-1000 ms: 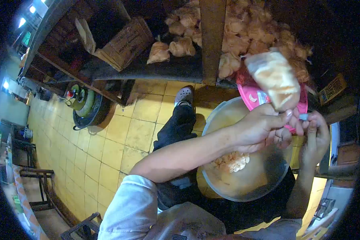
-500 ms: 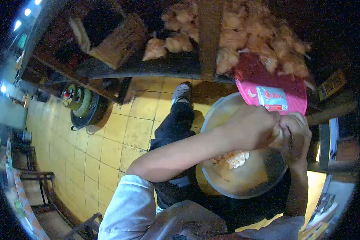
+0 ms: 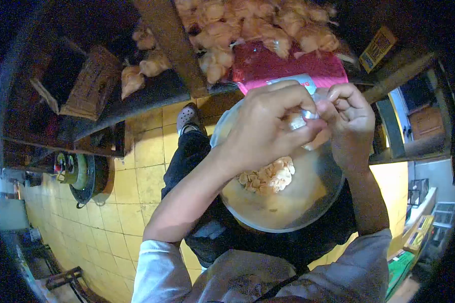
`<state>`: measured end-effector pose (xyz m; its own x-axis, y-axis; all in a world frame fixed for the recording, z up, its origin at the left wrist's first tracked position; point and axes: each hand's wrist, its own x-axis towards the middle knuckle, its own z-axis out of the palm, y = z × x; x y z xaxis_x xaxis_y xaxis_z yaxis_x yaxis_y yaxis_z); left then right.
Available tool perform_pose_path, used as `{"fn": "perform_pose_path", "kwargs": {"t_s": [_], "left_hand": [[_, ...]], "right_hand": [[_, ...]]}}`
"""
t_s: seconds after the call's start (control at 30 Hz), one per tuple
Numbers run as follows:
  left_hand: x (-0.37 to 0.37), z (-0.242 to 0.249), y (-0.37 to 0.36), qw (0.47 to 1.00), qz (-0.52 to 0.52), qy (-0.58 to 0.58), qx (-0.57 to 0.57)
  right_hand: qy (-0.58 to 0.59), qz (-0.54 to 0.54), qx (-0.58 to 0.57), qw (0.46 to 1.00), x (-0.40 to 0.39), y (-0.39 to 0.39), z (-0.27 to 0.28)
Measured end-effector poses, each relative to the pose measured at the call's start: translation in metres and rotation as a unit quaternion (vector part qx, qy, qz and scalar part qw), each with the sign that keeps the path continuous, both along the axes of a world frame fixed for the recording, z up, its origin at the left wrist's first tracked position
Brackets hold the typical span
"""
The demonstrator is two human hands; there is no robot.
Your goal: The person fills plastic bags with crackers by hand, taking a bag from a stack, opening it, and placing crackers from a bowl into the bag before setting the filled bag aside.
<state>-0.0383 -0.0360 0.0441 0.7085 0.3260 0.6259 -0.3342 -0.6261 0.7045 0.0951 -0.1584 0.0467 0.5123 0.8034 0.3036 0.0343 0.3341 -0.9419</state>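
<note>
My left hand (image 3: 278, 116) and my right hand (image 3: 350, 113) are close together above a wide translucent tub (image 3: 303, 222). Between them is a small clear plastic bag (image 3: 308, 144) with pale pieces inside. Both hands have their fingers pinched around the bag's top, which they partly hide. In the tub below lies a heap of thin, pale orange-brown chips (image 3: 268, 177). The tub rests on my lap. Just beyond my hands is a pink packet (image 3: 293, 65) with a white-and-blue label, partly covered by my left hand.
Many filled bags of chips (image 3: 258, 25) lie on the dark shelf ahead, beside a wooden post (image 3: 172, 45). An open cardboard box (image 3: 91, 81) sits at its left. A dark basin (image 3: 93, 182) holding green items stands on the yellow tiled floor (image 3: 136, 187).
The view has turned, shifting the shelf and tub leftward. My hands, formerly clenched together, are now slightly apart with fingers pinched, and the small bag between them shows.
</note>
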Motion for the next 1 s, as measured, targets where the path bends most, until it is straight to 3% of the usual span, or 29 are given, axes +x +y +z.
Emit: {"fn": "perform_pose_path", "kwargs": {"t_s": [0.2,0.27,0.3,0.4,0.5,0.53,0.57,0.6,0.63,0.67,0.73,0.77,0.83,0.93,1.0], "left_hand": [[0.004,-0.004,-0.006,0.987,-0.051,0.026,-0.149],[0.002,0.0,-0.008,0.979,-0.043,-0.009,-0.197],[0.002,0.002,-0.009,0.98,-0.026,-0.024,-0.198],[0.007,0.002,-0.01,0.978,-0.041,-0.075,-0.19],[0.001,0.005,-0.002,0.998,0.03,-0.052,-0.014],[0.0,0.006,-0.006,0.995,0.029,-0.069,-0.065],[0.0,0.008,-0.011,0.989,0.028,-0.089,-0.115],[0.001,-0.002,-0.004,0.989,0.055,-0.109,-0.085],[0.002,-0.009,0.001,0.987,0.084,-0.128,-0.056],[-0.002,-0.011,0.005,0.992,0.076,-0.089,-0.054],[-0.006,0.003,0.0,0.995,0.068,-0.047,-0.054],[-0.012,0.017,-0.008,0.995,0.071,0.045,-0.049],[-0.013,0.025,-0.01,0.987,0.074,0.135,-0.041],[-0.004,0.014,-0.002,0.997,0.031,0.049,0.055],[0.008,0.008,0.005,0.985,0.018,-0.067,0.158]], "right_hand": [[-0.041,-0.031,0.057,0.997,-0.007,-0.003,0.003],[-0.208,-0.084,-0.028,0.974,-0.006,-0.006,0.011],[-0.276,-0.086,0.047,0.956,-0.002,-0.002,0.007],[-0.333,-0.095,0.02,0.938,-0.004,-0.007,0.012],[-0.387,-0.151,-0.003,0.909,-0.012,-0.004,0.016],[-0.384,-0.155,-0.007,0.91,0.002,0.006,-0.01],[-0.18,0.099,0.037,0.978,0.024,0.024,-0.056],[0.045,0.341,0.078,0.936,0.035,0.032,-0.082],[-0.188,0.211,0.14,0.949,0.027,0.025,-0.049],[-0.383,0.011,0.175,0.907,0.018,0.017,-0.016],[-0.344,0.041,0.178,0.921,0.018,0.014,-0.016],[-0.33,0.05,0.178,0.926,0.015,0.01,-0.012],[-0.292,-0.017,-0.119,0.949,-0.002,-0.01,0.015],[-0.284,0.013,-0.156,0.946,0.003,-0.01,0.019],[-0.274,-0.014,-0.114,0.955,0.001,-0.007,0.011]]}}
